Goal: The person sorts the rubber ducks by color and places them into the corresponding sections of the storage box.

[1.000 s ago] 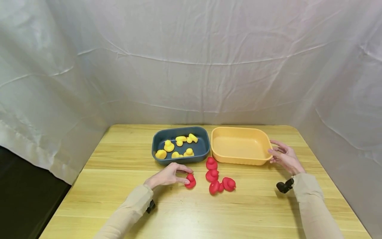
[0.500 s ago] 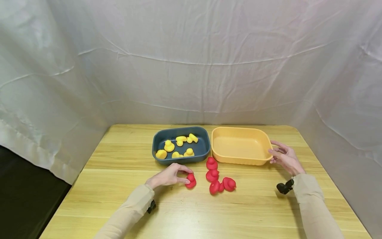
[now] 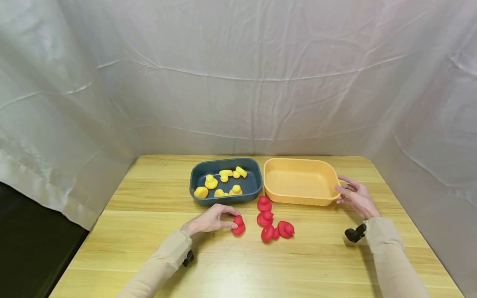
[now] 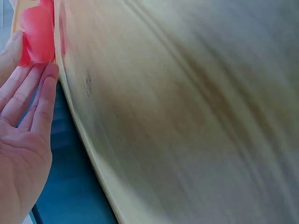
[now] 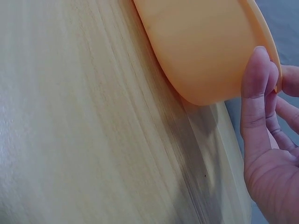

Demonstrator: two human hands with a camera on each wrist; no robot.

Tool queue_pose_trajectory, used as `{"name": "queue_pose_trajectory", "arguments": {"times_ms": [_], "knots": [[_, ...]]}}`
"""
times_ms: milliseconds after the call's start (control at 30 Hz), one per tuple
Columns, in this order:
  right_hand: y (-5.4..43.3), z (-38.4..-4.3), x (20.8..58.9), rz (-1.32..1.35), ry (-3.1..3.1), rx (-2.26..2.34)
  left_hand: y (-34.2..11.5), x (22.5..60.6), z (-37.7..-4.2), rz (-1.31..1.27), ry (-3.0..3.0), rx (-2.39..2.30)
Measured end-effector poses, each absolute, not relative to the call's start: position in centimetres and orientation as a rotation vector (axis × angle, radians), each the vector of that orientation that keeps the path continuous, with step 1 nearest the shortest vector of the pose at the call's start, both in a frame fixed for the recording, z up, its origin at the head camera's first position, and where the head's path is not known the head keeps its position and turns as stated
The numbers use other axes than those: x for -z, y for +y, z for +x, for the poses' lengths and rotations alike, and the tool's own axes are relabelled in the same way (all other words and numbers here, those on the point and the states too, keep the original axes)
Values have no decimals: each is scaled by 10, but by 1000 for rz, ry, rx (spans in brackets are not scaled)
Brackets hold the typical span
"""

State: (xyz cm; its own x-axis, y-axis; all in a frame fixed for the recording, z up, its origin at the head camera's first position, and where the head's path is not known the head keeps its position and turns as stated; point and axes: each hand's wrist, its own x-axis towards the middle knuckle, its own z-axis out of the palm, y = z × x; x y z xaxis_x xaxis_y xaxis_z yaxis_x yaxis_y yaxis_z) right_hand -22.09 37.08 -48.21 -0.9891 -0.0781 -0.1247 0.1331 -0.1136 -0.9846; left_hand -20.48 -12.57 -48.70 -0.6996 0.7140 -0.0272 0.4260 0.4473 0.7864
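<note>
A person's two hands work over a wooden table [image 3: 231, 273]. The left hand [image 3: 210, 219] pinches a red duck [image 3: 238, 229], which sits on the tabletop just in front of a dark blue tray [image 3: 252, 180]; the gap between thumb and fingers is narrow, filled by the duck. In the left wrist view the same duck lies between the thumb tip and the fingertips.

The right hand [image 3: 355, 196] grips the right end of an orange tray [image 3: 298, 184], thumb at the rim and the other fingers behind the wall, as the right wrist view also shows.

The two trays stand side by side near the table's far edge. Six yellow ducks [image 3: 211, 182] lie in the dark blue tray, some upright, others tipped over. To the right of the held duck, four red ducks [image 3: 265, 219] form a bent row: the farthest is just beside the orange tray's near left corner, and one of the nearer pair lies on its side.

Beige sleeves [image 3: 389, 252] cover both forearms, a black device [image 3: 355, 233] is at each wrist, and a pale curtain [image 3: 238, 103] hangs behind the table.
</note>
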Motion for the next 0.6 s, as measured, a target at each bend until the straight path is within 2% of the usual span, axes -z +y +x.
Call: {"name": "queue_pose_trajectory", "arguments": {"times_ms": [600], "knots": [[369, -223, 483, 79, 2052, 2187, -124, 471, -207, 985, 2354, -1278]]}}
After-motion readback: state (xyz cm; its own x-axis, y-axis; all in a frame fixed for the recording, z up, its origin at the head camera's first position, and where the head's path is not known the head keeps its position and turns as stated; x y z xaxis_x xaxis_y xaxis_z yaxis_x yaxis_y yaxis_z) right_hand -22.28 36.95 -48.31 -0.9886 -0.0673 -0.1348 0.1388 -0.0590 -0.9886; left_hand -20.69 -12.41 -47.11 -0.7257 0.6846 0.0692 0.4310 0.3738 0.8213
